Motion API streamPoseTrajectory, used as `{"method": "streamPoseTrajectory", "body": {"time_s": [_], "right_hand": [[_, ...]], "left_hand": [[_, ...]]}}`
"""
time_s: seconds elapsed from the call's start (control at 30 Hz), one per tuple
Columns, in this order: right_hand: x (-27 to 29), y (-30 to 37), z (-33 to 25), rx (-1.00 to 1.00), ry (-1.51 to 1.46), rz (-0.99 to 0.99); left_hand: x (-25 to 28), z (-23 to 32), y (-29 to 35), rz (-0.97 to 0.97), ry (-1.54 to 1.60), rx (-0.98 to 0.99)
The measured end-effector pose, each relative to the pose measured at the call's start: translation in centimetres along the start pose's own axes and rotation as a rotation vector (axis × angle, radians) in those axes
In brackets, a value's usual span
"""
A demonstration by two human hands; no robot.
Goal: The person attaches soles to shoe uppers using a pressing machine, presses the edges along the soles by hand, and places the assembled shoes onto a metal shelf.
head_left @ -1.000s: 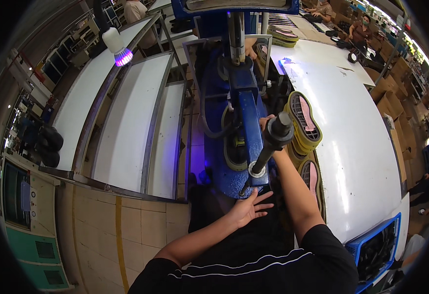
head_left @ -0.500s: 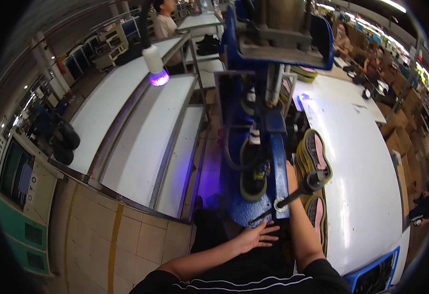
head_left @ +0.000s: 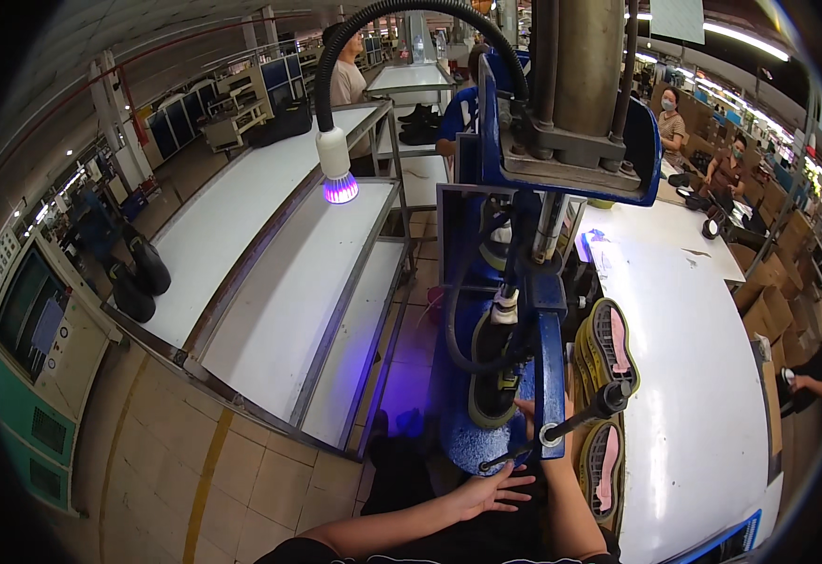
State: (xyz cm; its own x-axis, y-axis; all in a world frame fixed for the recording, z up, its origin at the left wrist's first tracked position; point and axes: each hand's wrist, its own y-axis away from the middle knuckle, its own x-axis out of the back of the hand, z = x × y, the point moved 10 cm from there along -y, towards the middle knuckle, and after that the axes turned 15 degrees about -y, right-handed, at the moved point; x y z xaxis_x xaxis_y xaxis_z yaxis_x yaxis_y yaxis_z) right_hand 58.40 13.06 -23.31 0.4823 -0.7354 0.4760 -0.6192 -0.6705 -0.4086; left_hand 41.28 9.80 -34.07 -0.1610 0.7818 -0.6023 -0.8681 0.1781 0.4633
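Note:
In front of me stands a blue press machine (head_left: 550, 376) with a dark shoe (head_left: 493, 381) with an olive-green sole edge on it, toe toward me. My left hand (head_left: 486, 493) is open at the machine's near edge, fingers spread, thumb close to a thin black rod (head_left: 500, 461). Whether the thumb touches the rod is unclear. Behind the blue upright bar is my right hand (head_left: 526, 412), mostly hidden, its fingertips showing beside the shoe's toe. A black-handled lever (head_left: 608, 399) crosses above my right forearm. Another shoe (head_left: 495, 246) sits farther back inside the machine.
Shoe soles (head_left: 610, 343) with pink patches are stacked right of the machine, beside a white table (head_left: 683, 357). A lamp (head_left: 339, 183) glowing purple hangs at left above a tiered white rack (head_left: 279, 273). Black shoes (head_left: 138, 277) stand on the rack. Several people are farther off.
The view has tilted up, so the scene sits lower. My right hand has come back toward me along the machine, and fingertips now show beside the shoe. My left hand stays by the rod.

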Motion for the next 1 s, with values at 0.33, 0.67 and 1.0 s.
{"method": "streamPoseTrajectory", "body": {"time_s": [0.33, 0.67, 1.0], "right_hand": [[-0.1, 2.6, -10.2, 0.123, 0.186, 0.022], [-2.1, 3.8, -11.3, 0.191, 0.226, -0.054], [0.3, 5.5, -8.4, -0.362, -0.697, -0.035]], "left_hand": [[1.6, -1.5, -1.0, 0.058, 0.070, -0.010], [1.7, -1.1, -0.6, 0.107, 0.085, -0.029], [1.2, -0.6, -0.7, 0.048, 0.043, -0.051]]}}
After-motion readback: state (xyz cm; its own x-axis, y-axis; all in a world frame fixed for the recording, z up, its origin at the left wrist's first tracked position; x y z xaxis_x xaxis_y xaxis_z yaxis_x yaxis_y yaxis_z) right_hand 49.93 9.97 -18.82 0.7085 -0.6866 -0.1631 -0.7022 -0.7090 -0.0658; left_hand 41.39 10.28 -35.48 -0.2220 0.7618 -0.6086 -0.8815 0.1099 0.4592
